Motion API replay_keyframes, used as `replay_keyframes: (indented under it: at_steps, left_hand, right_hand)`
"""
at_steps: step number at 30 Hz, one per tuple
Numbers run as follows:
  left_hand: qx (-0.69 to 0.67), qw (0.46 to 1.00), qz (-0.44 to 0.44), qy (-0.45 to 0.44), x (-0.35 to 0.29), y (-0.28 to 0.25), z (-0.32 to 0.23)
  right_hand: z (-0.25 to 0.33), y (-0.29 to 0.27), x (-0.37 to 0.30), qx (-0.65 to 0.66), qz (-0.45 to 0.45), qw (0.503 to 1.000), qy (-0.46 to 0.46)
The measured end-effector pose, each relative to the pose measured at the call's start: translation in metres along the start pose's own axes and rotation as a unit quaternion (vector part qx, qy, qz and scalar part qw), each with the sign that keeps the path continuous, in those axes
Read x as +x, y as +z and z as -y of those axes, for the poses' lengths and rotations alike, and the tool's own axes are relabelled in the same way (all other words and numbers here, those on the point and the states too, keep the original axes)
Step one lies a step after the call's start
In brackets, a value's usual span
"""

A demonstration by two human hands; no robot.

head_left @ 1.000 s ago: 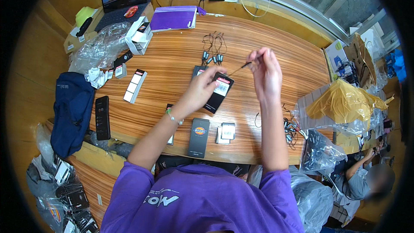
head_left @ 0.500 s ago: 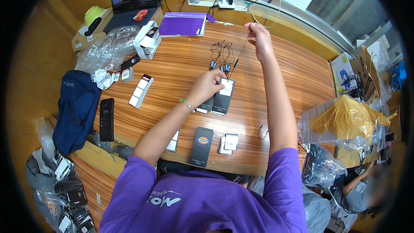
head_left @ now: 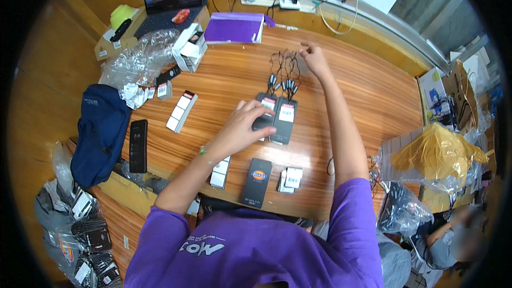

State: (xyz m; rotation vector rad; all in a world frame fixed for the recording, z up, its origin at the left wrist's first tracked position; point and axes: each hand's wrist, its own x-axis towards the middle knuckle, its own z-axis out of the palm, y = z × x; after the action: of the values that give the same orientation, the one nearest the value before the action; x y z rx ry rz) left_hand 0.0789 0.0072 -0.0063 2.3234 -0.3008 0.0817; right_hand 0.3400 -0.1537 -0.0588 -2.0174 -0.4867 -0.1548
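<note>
Tags [head_left: 286, 120] lie in two side-by-side piles, nearer me than the purple book [head_left: 232, 28] and mostly right of it, strings [head_left: 288, 84] pointing away. My left hand [head_left: 242, 128], thumb and fingers spread, covers part of the left pile. My right hand [head_left: 314, 60], fingers curled, is right of the book; I cannot tell whether it grips anything.

Left hand [head_left: 242, 128] above paired dark tags [head_left: 281, 133], right hand [head_left: 314, 60] near black cords [head_left: 292, 64] — wooden table [head_left: 373, 101] beneath

Purple short-sleeved T-shirt [head_left: 256, 248], white lettering [head_left: 201, 249] on the chest, green-accented bracelet [head_left: 203, 150] at left wrist
</note>
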Motion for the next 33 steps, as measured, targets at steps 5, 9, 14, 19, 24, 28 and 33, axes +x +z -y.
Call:
replay_keyframes:
  at_steps: [5,9,14,19,24,28,33]
  left_hand:
    - [0.103,0.989,0.107,0.009,-0.069,-0.003,-0.029]
    - [0.088,0.989,0.113,-0.022,-0.081,0.008,-0.026]
    - [0.093,0.994,0.057,-0.004,-0.089,0.012,-0.022]
    - [0.049,0.998,0.024,0.005,-0.090,0.008,-0.024]
    - [-0.393,0.897,0.119,-0.166,-0.096,0.009,-0.021]
    - [-0.436,0.878,0.082,-0.179,-0.098,0.016,-0.030]
    - [-0.467,0.872,0.042,-0.139,-0.097,0.033,-0.043]
  right_hand:
    - [0.079,-0.054,-0.137,0.033,0.190,0.981,-0.008]
    - [0.116,-0.082,-0.233,-0.126,0.270,0.954,0.026]
    - [0.111,-0.073,-0.279,-0.194,0.232,0.953,0.001]
    - [0.106,-0.069,-0.291,-0.103,0.155,0.982,0.011]
    - [0.113,-0.066,-0.303,0.151,0.134,0.954,0.222]
    - [0.145,-0.056,-0.306,0.197,0.128,0.960,0.150]
    - [0.155,-0.039,-0.305,0.090,0.054,0.991,0.086]
